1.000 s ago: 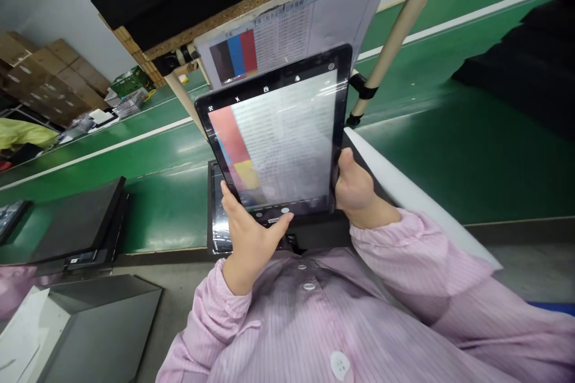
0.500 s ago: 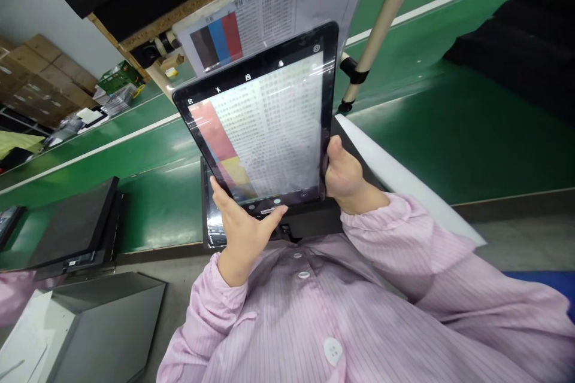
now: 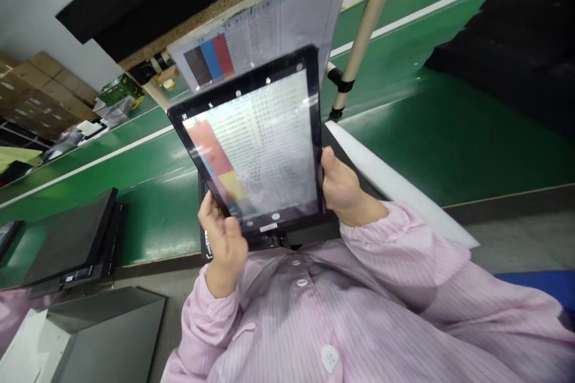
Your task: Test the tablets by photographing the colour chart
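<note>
Green conveyor belt [image 3: 449, 149] is running behind; I'm holding a tablet [image 3: 256, 143] tilted up toward the printed chart [image 3: 269, 27]. Left hand [image 3: 223, 239] and right hand [image 3: 344, 185] are each gripping a lower corner. Best keeping it steady and square to the chart.

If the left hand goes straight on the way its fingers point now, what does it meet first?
The left hand points up and forward along the lower left edge of the tablet, which it already touches. Going on, it would probably slide along that edge; behind lies the green conveyor belt, though depth is unclear.
</note>
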### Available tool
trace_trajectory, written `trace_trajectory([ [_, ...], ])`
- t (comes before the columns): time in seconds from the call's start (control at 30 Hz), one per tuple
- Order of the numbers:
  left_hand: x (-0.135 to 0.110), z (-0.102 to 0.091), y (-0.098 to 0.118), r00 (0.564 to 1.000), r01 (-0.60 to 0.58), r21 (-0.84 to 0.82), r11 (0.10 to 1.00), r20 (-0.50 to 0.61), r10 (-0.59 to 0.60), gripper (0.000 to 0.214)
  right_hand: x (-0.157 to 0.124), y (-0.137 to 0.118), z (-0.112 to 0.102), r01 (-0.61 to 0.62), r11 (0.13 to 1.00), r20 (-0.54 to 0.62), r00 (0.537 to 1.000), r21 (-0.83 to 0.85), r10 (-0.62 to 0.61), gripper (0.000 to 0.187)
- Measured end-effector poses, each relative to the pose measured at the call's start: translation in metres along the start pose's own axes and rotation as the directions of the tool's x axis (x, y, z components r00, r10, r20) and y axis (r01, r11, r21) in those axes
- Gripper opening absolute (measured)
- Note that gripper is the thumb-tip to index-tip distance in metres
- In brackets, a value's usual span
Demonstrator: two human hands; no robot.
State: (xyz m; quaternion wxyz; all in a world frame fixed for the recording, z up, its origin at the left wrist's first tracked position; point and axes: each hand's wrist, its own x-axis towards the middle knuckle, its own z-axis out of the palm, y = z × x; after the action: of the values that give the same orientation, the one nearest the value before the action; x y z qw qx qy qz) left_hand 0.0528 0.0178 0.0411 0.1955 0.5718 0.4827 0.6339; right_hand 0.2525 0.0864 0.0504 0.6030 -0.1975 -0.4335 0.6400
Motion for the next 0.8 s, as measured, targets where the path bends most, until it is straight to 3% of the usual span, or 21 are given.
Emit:
trace_trajectory([
  [0.07,0.004,-0.005,0.001,0.983,0.157,-0.266,0.951,-0.049,-0.176,0.046,-0.009,-0.007,0.003,0.041,0.997,0.032,0.999,-0.069,-0.039,0.066],
  [0.17,0.008,-0.005,0.006,0.920,0.341,-0.475,0.811,-0.008,-0.392,0.041,-0.016,-0.025,0.006,0.216,0.949,0.137,0.973,-0.231,-0.188,0.062],
  [0.3,0.005,0.005,0.012,0.874,0.430,-0.552,0.714,0.058,-0.482,0.044,-0.011,-0.053,0.000,0.362,0.810,0.263,0.928,-0.461,-0.264,0.063],
  [0.5,-0.005,0.025,0.018,0.828,0.515,-0.544,0.663,0.114,-0.549,0.050,-0.007,-0.072,-0.024,0.385,0.598,0.253,0.921,-0.703,-0.296,0.068],
  [0.57,-0.007,0.035,0.024,0.800,0.556,-0.533,0.637,0.136,-0.584,0.056,-0.010,-0.073,-0.030,0.326,0.625,0.202,0.944,-0.710,-0.262,0.070],
  [0.63,-0.008,0.046,0.028,0.757,0.617,-0.502,0.606,0.167,-0.632,0.061,-0.011,-0.071,-0.034,0.223,0.771,0.106,0.974,-0.597,-0.200,0.070],
  [0.7,-0.009,0.058,0.028,0.724,0.666,-0.431,0.609,0.175,-0.668,0.059,-0.009,-0.066,-0.040,0.064,0.926,-0.044,0.995,-0.373,-0.087,0.072],
  [0.8,-0.013,0.072,0.021,0.711,0.704,-0.200,0.682,0.192,-0.677,0.058,-0.001,-0.050,-0.057,-0.134,0.979,-0.257,0.962,-0.157,0.090,0.074],
])
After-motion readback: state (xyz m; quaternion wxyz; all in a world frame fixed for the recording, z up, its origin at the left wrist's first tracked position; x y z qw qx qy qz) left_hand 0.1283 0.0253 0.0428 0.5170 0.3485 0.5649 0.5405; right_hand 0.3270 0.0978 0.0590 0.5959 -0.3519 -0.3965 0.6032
